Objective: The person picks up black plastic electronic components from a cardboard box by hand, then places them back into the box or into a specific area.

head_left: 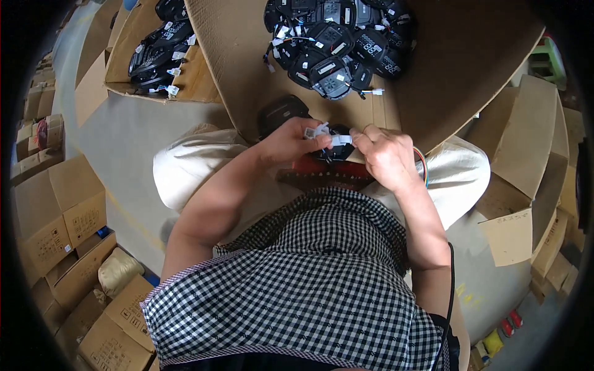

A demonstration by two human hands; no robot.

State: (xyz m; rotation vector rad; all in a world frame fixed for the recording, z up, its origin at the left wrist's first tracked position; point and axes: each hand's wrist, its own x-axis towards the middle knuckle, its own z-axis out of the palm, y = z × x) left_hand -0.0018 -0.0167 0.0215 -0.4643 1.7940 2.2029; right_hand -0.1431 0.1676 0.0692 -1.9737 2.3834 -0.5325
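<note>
In front of my lap, both hands meet at white plastic connectors. My left hand [289, 143] is closed, thumb and fingers pinching a white connector [318, 130]. My right hand [388, 157] pinches another white connector [342, 140], which points toward the left hand's fingertips; whether the two are joined I cannot tell. Coloured wires [423, 166] curve out beside the right hand. Just below the connectors hangs a dark part, mostly hidden by the fingers. A dark rounded housing [279, 114] lies behind my left hand.
A large open carton [232, 49] stands ahead, holding a pile of black display units [334, 49] with wire leads. More such units [162, 46] fill a carton at far left. Open cardboard boxes [523, 142] stand on the right; stacked boxes [62, 204] line the left.
</note>
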